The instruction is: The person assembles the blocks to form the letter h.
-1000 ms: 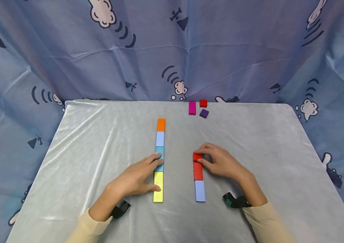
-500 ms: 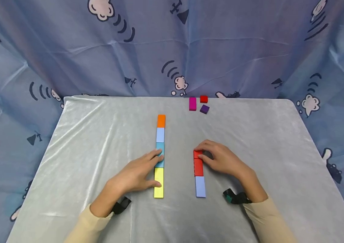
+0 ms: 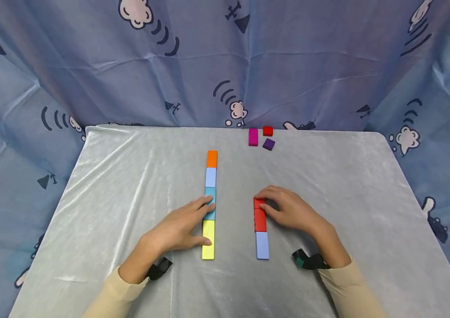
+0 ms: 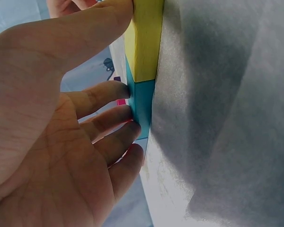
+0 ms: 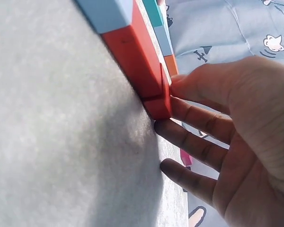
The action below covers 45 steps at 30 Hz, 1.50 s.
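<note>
Two rows of coloured blocks run away from me in the head view. The left row has a yellow block (image 3: 208,252) nearest, then a teal block (image 3: 209,215), a light blue block (image 3: 210,177) and an orange block (image 3: 212,159). My left hand (image 3: 177,227) rests spread along it, thumb on the yellow block, fingertips on the teal one. In the right row, a light blue block (image 3: 262,245) and a longer red block (image 3: 260,221) lie end to end. My right hand (image 3: 292,210) pinches a small red block (image 5: 160,108) against the longer one's far end.
Toward the back of the cloth-covered table (image 3: 336,176) lie a magenta block (image 3: 253,137), another small red block (image 3: 267,131) and a tilted purple block (image 3: 269,144). A patterned blue curtain (image 3: 308,66) hangs behind and at both sides.
The small red block in my right hand has come down flush against the longer red block, closing a slight offset. My left hand stays on its row; the head view has shifted slightly.
</note>
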Motion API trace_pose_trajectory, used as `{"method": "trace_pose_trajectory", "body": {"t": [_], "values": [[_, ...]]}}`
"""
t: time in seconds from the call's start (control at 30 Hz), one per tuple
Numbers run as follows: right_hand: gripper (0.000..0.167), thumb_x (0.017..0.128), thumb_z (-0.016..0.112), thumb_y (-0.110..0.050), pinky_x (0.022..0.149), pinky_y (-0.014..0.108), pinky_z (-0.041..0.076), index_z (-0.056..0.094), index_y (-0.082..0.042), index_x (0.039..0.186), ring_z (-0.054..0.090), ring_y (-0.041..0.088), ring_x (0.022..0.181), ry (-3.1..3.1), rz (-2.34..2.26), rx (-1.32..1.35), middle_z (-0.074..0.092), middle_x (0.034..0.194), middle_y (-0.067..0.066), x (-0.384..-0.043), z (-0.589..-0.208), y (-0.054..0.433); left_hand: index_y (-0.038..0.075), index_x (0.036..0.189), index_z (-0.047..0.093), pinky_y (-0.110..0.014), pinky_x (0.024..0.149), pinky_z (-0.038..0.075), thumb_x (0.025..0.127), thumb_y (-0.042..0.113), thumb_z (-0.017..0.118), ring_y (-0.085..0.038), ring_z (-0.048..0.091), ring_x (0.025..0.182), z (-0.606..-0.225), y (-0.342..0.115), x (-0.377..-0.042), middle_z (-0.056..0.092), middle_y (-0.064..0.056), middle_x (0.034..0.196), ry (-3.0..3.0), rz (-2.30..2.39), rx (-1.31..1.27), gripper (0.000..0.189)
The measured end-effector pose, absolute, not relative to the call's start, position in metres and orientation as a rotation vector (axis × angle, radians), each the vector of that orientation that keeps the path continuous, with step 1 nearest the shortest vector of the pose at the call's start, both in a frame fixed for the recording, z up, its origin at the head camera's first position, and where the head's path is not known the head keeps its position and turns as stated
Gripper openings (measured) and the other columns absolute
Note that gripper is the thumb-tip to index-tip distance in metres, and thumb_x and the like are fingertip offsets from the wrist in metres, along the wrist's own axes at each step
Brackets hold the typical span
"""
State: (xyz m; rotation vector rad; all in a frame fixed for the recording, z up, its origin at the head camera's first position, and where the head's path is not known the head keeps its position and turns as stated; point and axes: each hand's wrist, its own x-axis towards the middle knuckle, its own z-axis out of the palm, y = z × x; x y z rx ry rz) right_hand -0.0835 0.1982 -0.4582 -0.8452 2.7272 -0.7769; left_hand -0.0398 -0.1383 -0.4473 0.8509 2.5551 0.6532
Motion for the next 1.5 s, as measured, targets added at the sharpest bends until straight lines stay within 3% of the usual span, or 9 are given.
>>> {"method": "trace_pose_trajectory", "body": {"t": [0.6,1.3,1.5], "values": [[0.030,0.100,0.072,-0.015,0.109,0.053,0.057,0.074,-0.009,0.130,0.070,0.026,0.120,2.756,-0.792,-0.816,0.074,0.128,0.006,-0.072,-0.455,0.194,0.004,0.160,0.044,-0.054,0.126,0.040,0.089,0.041,0.086,-0.037,0.036,0.160,-0.448,-0.142,-0.034,0.033,-0.014,0.174,2.560,0.636,0.862,0.091],[0.044,0.095,0.078,-0.016,0.113,0.056,0.053,0.071,-0.007,0.138,0.064,0.029,0.136,2.815,-0.797,-0.907,0.067,0.147,0.006,-0.036,-0.453,0.199,0.006,0.161,0.043,-0.054,0.126,0.040,0.090,0.042,0.085,-0.035,0.035,0.161,-0.452,-0.138,-0.036,0.032,-0.013,0.174,2.556,0.634,0.852,0.090],[0.051,0.094,0.082,-0.025,0.116,0.057,0.050,0.070,-0.013,0.141,0.058,0.028,0.144,2.829,-0.750,-0.904,0.063,0.153,0.005,-0.028,-0.461,0.202,0.006,0.161,0.043,-0.055,0.127,0.039,0.090,0.041,0.085,-0.037,0.035,0.160,-0.451,-0.138,-0.039,0.032,-0.013,0.174,2.563,0.642,0.855,0.089]]}}
